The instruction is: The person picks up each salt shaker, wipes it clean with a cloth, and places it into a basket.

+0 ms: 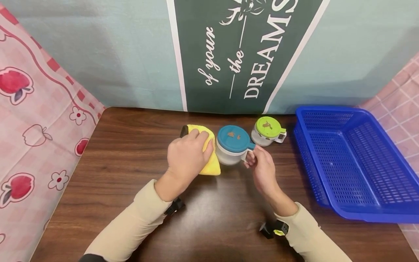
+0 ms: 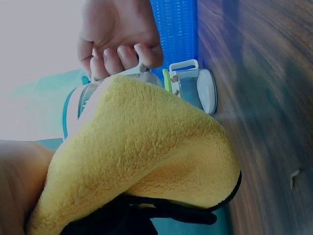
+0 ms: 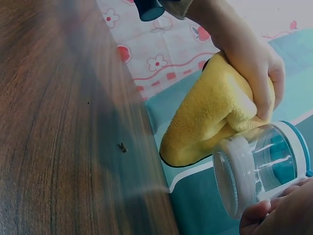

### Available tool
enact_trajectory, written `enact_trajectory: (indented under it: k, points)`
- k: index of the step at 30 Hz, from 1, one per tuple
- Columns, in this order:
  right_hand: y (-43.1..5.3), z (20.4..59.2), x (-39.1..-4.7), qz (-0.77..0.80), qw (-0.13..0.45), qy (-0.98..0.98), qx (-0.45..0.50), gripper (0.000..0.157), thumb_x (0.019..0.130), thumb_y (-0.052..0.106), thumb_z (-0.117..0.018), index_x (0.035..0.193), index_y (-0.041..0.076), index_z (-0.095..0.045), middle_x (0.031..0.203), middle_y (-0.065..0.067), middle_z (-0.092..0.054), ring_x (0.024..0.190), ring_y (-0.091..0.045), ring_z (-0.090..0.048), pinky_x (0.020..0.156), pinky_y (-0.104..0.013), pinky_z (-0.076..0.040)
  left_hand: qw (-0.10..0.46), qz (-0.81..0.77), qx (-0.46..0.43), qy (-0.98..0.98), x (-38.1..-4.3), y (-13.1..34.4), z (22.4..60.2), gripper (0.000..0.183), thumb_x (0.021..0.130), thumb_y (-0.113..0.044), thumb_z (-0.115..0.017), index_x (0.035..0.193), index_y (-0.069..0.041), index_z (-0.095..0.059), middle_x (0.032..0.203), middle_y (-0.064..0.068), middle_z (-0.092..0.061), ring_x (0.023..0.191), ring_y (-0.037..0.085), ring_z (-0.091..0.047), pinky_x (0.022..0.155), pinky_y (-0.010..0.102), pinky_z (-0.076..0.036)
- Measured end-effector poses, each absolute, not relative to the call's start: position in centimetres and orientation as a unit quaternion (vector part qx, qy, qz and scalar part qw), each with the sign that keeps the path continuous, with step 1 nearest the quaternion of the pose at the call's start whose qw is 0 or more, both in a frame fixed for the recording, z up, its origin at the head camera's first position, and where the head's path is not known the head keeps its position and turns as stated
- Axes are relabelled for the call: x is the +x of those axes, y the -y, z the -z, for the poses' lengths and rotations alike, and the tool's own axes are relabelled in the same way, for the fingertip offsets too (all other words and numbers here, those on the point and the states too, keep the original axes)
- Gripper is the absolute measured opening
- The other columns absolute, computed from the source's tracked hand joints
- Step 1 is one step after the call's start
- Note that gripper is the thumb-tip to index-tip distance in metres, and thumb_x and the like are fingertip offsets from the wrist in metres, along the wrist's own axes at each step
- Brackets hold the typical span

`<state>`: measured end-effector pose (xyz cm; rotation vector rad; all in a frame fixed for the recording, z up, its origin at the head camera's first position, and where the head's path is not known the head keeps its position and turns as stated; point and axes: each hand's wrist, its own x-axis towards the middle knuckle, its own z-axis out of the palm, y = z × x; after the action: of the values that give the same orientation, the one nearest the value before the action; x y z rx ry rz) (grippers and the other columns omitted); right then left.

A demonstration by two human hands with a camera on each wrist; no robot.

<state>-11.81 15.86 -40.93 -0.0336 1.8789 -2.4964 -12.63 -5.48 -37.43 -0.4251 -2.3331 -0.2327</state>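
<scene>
My left hand (image 1: 186, 154) grips a yellow cloth (image 1: 211, 165) with a dark edge, bunched under the fingers. The cloth lies close against the left side of a see-through jar (image 1: 229, 157) with a white rim. Brown smudges mark the jar's blue lid (image 1: 233, 139). On the other side, my right hand (image 1: 263, 170) holds the jar by its white handle, fingers curled round it. In the right wrist view the jar body (image 3: 261, 164) shows tilted, with a whitish layer near its base. Behind it stands a smaller jar with a green lid (image 1: 269, 126), also smudged brown.
A blue plastic basket (image 1: 314, 160) with perforated walls stands at the right of the brown wooden table (image 1: 131, 174). A small dark crumb (image 3: 122, 147) lies on the wood. A green printed cloth backdrop (image 1: 209, 91) hangs along the back edge, a pink patterned curtain (image 1: 42, 120) at left.
</scene>
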Motion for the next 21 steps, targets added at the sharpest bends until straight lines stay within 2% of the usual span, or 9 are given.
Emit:
enact_trajectory:
  k: [10, 21]
  points:
    - [-16.01, 40.85, -12.19, 0.809, 0.012, -0.588, 0.009, 0.030, 0.102, 0.007, -0.025, 0.073, 0.007, -0.032, 0.069, 0.001, -0.031, 0.065, -0.018, -0.029, 0.063, -0.029, -0.030, 0.374, 0.120, -0.203, 0.897, -12.14, 5.61, 37.02, 0.016, 0.089, -0.029, -0.069, 0.087, -0.013, -0.073, 0.072, 0.003, -0.064, 0.047, 0.019, -0.052, 0.042, 0.029, -0.039]
    - [-16.04, 40.65, -12.07, 0.809, 0.001, -0.588, -0.004, 0.027, 0.095, 0.003, -0.026, 0.069, 0.007, -0.028, 0.064, -0.001, -0.026, 0.061, -0.019, -0.024, 0.060, -0.030, -0.027, 0.370, 0.113, -0.212, 0.897, -12.37, 5.30, 37.10, 0.013, 0.088, -0.026, -0.070, 0.084, -0.013, -0.072, 0.068, 0.002, -0.060, 0.047, 0.018, -0.052, 0.042, 0.030, -0.039]
